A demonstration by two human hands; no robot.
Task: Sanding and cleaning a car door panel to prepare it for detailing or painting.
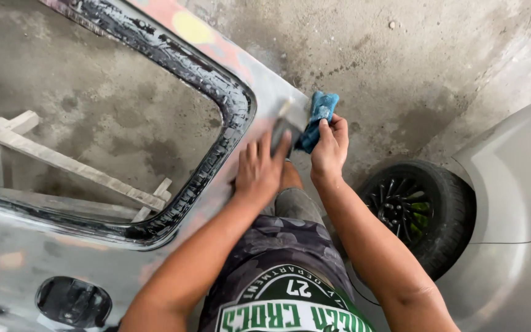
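Two hands are busy on a car door (44,258) that lies flat, held up on a wooden stand (62,161). On the left we see the door's window hole with its black rim (232,104), and lower down a dark handle hole (72,301). Our left hand (258,172) presses down flat on a sanding block (285,126), fingers (265,147) spread over it, at the top corner of the door. Just to the right, our right hand (329,150) has its fingers curled tight around a blue rag (318,117), which touches the same corner. We think we are rubbing this corner smooth and wiping off the dust. Next, we judge, the block needs firm, even strokes along the edge, with the rag close by. Farther right stands a grey car (517,203) with a black wheel (416,209) on the concrete floor (401,67).
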